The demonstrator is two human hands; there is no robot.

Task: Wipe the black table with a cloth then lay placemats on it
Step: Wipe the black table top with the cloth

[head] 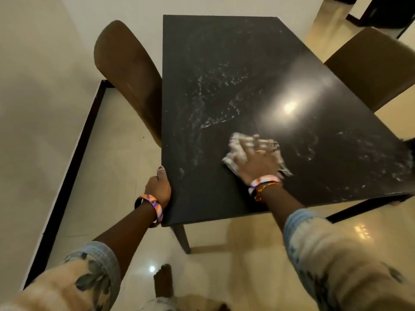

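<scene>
Leftmost, a brown chair point(128, 79) stands against the left side of the black table point(224, 63), its back just beside the table edge. Next, the left hand point(158, 187) grips the table's near left edge, thumb lying on top and the other fingers curled under out of sight; a patterned bangle point(152, 208) circles the wrist. Further right, the right hand point(256, 159) lies flat on a pale cloth point(234, 151), fingers spread and pressing it onto the tabletop near the front middle. Wet streaks point(215, 104) show on the surface beyond the cloth. At far right, a second brown chair point(372, 68) sits by the table's right side.
</scene>
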